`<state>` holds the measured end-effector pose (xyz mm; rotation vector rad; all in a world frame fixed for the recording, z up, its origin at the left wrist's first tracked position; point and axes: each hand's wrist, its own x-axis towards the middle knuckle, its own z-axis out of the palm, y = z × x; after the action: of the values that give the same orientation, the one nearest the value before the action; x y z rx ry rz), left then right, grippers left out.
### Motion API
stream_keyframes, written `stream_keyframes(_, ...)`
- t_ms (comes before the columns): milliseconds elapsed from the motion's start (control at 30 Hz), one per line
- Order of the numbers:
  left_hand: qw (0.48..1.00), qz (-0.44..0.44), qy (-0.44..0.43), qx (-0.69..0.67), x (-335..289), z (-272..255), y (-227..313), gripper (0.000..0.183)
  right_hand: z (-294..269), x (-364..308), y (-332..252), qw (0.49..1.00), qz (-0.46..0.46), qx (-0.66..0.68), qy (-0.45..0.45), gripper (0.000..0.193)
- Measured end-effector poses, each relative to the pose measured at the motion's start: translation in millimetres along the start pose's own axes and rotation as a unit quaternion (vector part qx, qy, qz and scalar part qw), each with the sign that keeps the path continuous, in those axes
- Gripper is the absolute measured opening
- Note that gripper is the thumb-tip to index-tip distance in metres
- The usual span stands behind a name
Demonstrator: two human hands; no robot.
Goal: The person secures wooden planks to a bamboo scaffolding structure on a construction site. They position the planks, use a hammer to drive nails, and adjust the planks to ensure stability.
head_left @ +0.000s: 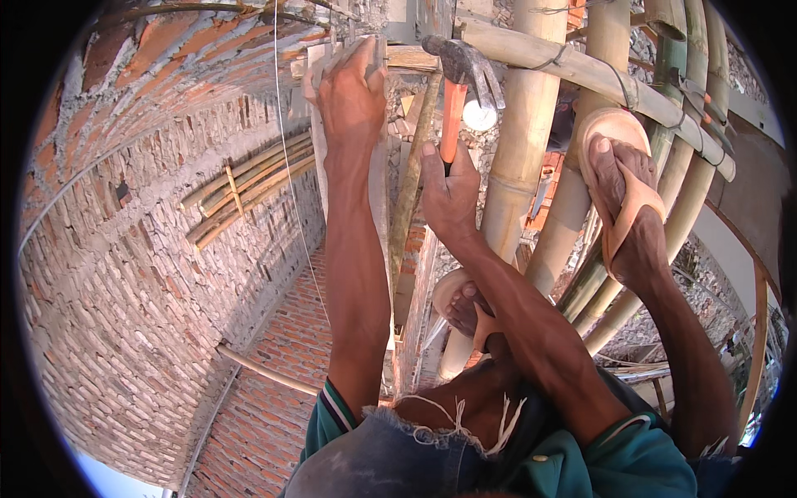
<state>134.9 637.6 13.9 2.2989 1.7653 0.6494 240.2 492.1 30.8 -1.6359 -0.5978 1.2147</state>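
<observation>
My left hand [353, 91] is closed at the upper end of a pale upright board [378, 207], spanning its width; its fingertips are hidden behind the knuckles. Just to the right, my right hand [451, 187] grips a claw hammer [454, 116] low on its orange handle. The dark steel head is up, with the claw turned to the right, apart from the board. Behind the hammer a horizontal bamboo pole [581, 79] is tied with wire across thick upright bamboo poles [519, 166].
My sandalled feet [618, 174] rest among the bamboo poles, high above the ground. A pair of pliers [701, 100] hangs at the right pole. On the left stand a rough brick wall [124, 274] and a bundle of bamboo [249, 187]. A thin white string [286, 158] runs down beside my left arm.
</observation>
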Motion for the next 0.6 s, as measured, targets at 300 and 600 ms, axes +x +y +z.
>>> stream_keyframes(300,0.898,-0.402,-0.102,-0.150,-35,-19,-93,0.061,-3,-4,11,0.997,0.067,-0.021,-0.039,0.028)
stream_keyframes(600,0.898,-0.381,-0.067,-0.208,-52,-8,-85,0.076,-11,-4,14,0.986,0.156,0.023,-0.045,0.029)
